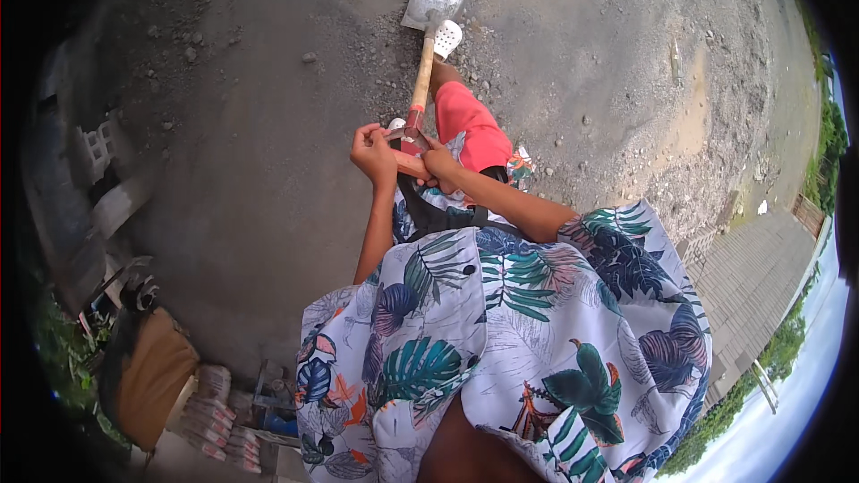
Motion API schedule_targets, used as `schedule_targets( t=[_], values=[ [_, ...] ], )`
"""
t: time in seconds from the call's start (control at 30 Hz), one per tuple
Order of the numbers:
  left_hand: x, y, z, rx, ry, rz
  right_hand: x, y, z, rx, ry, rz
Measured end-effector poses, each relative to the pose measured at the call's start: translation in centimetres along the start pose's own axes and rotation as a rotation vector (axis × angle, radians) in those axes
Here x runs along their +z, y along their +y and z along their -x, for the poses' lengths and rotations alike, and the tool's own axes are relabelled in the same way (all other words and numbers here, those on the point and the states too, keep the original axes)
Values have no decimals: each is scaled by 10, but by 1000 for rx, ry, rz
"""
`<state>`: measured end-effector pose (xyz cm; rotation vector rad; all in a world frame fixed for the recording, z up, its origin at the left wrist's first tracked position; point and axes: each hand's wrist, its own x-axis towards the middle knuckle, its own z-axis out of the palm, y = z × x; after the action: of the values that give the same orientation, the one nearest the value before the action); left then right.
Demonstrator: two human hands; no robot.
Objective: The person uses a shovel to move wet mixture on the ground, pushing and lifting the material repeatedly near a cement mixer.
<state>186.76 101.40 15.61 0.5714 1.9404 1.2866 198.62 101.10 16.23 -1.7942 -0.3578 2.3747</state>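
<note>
On a wide stretch of grey, gravel-strewn ground (268,107), I am standing over a long-handled shovel (423,76), which is pointing away from my waist, its blade (428,5) lying out by my white perforated clog (448,39). Whether shoe and metal are touching, I cannot tell. For a steady hold, I judge, I should be keeping the shaft in line with my body, the blade flat and my toes clear of its edge. My right hand (440,164) is gripping, fingers wrapped about the grip's right end; my left hand (374,159) is bending its fingers at the grip's left side, and I cannot tell whether they are pinching it. A firm hold at both ends should be checking any twist. The shovel itself is showing a squarish, pale metal blade with grey patches, then a light wooden shaft, then a red collar that is forking toward the grip, and, smallest, a reddish crossbar (410,164) that is spanning the fork.
</note>
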Motion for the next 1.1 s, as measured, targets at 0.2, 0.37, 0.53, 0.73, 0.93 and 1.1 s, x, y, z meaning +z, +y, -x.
schedule_targets(
  t=[0.2, 0.37, 0.53, 0.73, 0.93, 1.1],
  values=[
    [20, -17, -3, -56, -47, -36, -16, -19, 7, 0, 45, -107],
    [24, -13, 1, -62, -99, -77, -22, -24, 16, -14, 45, -134],
    [31, 21, -5, -31, -63, -19, -18, -39, 25, -46, 37, -183],
    [44, 56, -15, 91, -68, -135, -4, -52, 40, -37, -32, -367],
    [36, 7, -13, 231, -25, -377, -15, -23, 7, -46, 85, -204],
    [57, -10, -16, 174, -129, -248, -39, -30, -5, -112, 196, -171]
  ],
)
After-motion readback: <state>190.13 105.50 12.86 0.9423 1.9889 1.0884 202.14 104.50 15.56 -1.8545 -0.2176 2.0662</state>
